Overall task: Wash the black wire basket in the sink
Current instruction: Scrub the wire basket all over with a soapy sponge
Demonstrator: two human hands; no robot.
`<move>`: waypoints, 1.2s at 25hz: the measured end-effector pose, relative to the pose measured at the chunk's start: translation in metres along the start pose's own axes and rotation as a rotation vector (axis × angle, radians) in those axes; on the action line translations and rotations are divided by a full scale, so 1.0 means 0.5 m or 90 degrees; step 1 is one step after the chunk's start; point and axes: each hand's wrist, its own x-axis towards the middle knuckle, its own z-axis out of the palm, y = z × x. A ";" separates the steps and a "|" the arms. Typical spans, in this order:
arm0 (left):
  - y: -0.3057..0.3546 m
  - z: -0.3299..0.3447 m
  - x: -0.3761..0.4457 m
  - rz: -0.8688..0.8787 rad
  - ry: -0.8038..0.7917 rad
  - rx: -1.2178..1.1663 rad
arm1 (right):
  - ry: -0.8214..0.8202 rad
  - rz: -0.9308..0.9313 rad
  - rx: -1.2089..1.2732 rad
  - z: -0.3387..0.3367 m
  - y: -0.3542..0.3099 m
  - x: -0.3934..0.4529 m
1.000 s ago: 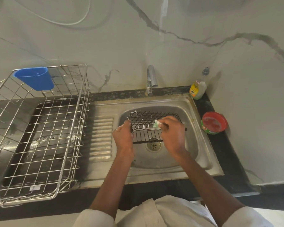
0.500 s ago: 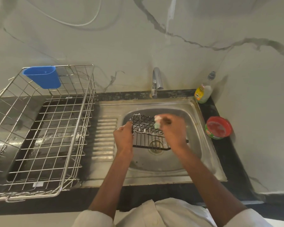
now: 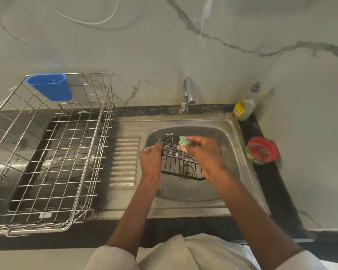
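A small black wire basket (image 3: 179, 166) is held tilted over the steel sink (image 3: 232, 145), above the drain (image 3: 185, 170). White foam clings to its upper wires. My left hand (image 3: 150, 159) grips the basket's left edge. My right hand (image 3: 203, 152) is closed on a soapy green scrub pad (image 3: 182, 141), which it presses against the top of the basket. My right hand hides the basket's right part.
A large steel wire dish rack (image 3: 53, 152) with a blue plastic cup (image 3: 51, 86) hooked on its rim stands on the left. The tap (image 3: 187, 94) rises behind the sink. A dish-soap bottle (image 3: 244, 106) and a red-lidded green tub (image 3: 261, 151) sit on the right counter.
My right hand has moved the scrub pad from the basket's middle wires up to its top edge. The basket has tilted slightly. The camera view has shifted a little.
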 end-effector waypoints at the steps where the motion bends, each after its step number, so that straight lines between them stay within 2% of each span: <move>1: 0.001 0.001 0.000 0.004 -0.004 0.003 | 0.016 -0.040 -0.045 0.006 0.004 -0.001; 6: 0.004 0.001 -0.001 0.038 -0.033 0.027 | 0.035 -0.229 -0.358 0.016 0.023 0.017; 9: 0.012 0.006 -0.005 0.053 -0.041 0.042 | 0.036 -0.280 -0.405 0.020 0.027 0.020; 13: 0.019 0.015 -0.008 0.063 -0.044 0.049 | 0.108 -0.306 -0.411 0.018 0.019 0.029; 15: 0.016 0.018 -0.007 0.051 -0.024 0.043 | 0.070 -0.334 -0.449 0.024 0.014 0.024; 18: 0.014 0.010 0.004 0.034 0.003 0.036 | -0.040 -0.438 -0.523 0.029 0.026 0.008; 22: 0.024 0.014 0.000 0.048 -0.062 0.081 | 0.084 -0.370 -0.492 0.011 -0.018 0.071; 24: 0.033 0.022 0.001 0.042 -0.063 0.073 | 0.069 -0.349 -0.514 0.007 -0.017 0.064; 28: 0.038 0.038 0.017 0.063 -0.056 0.083 | -0.053 -0.405 -0.522 0.002 0.012 0.012; 30: 0.037 0.049 0.006 0.061 -0.067 0.094 | 0.020 -0.359 -0.496 -0.003 -0.003 0.044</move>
